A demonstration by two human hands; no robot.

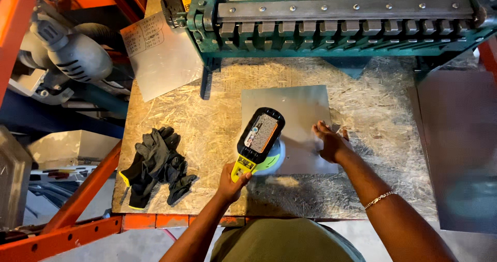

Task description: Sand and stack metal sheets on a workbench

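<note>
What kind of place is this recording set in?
Most likely a sheet-metal workshop: a green bending brake on a chipboard bench, a metal sheet under the right hand, and a sander in the left hand.

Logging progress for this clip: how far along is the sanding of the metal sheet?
Done: the metal sheet lies flat on the chipboard bench, and the black gloves are set aside. In hand: the left hand grips the yellow-and-black sander on the sheet's near-left part, while the right hand presses its right edge. Left: the sheet's far part looks uniformly shiny; no finished area is discernible.
</note>
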